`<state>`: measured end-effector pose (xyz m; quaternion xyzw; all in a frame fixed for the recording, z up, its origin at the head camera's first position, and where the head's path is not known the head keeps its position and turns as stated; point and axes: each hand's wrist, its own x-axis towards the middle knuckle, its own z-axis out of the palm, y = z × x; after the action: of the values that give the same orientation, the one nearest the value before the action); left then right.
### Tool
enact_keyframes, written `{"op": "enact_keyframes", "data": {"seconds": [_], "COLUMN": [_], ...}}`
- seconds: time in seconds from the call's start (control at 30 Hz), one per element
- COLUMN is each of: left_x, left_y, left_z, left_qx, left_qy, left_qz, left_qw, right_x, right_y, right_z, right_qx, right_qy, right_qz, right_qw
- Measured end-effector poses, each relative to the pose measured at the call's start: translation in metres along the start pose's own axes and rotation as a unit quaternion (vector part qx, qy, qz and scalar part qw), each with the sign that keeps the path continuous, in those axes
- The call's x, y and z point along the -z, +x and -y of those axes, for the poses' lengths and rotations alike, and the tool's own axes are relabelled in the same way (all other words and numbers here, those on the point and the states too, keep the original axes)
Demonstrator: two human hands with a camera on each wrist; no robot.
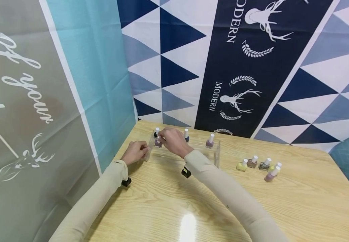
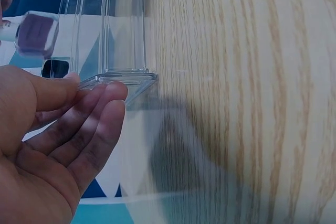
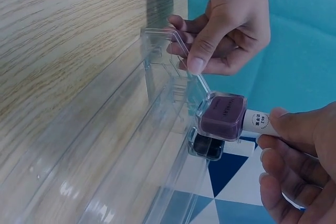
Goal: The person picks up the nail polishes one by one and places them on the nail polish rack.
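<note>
A: Where is the purple bottle (image 3: 223, 116)?
B: At the left end of the clear rack (image 1: 217, 153), in front of a dark bottle (image 3: 206, 146). Whether it touches the rack cannot be told.
A: How is it gripped?
B: The right hand (image 1: 172, 139) pinches its white cap (image 3: 258, 123), thumb closed against fingers; the other fingers are loosely bent.
A: And the left hand (image 1: 135, 151)?
B: Thumb and fingers are closed on the rack's end panel.
A: The remaining bottles?
B: A blue bottle (image 1: 186, 138) and a second purple bottle (image 1: 209, 143) stand in the rack; five bottles (image 1: 252, 163) occupy the table (image 1: 159, 201), right of it.
</note>
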<state>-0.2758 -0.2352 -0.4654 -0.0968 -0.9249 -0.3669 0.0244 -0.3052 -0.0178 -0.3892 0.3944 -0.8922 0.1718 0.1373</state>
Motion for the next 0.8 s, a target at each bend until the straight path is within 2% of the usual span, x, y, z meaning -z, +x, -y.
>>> {"op": "enact_keyframes", "data": {"seconds": [0.53,0.8], "left_x": [-0.002,-0.002], "left_y": [0.002,0.002], "left_z": [0.002,0.001], "left_qx": [-0.002,0.01], "left_qy": [0.001,0.001], "left_qz": [-0.005,-0.002], "left_qw": [1.0,0.9999], "right_x": [-0.021,-0.026], "right_y": [0.011,0.012], "right_z": [-0.003,-0.003], "right_qx": [-0.011,-0.022], "right_qy": [-0.006,0.001], "right_qz": [0.006,0.014], "right_qw": [1.0,1.0]}}
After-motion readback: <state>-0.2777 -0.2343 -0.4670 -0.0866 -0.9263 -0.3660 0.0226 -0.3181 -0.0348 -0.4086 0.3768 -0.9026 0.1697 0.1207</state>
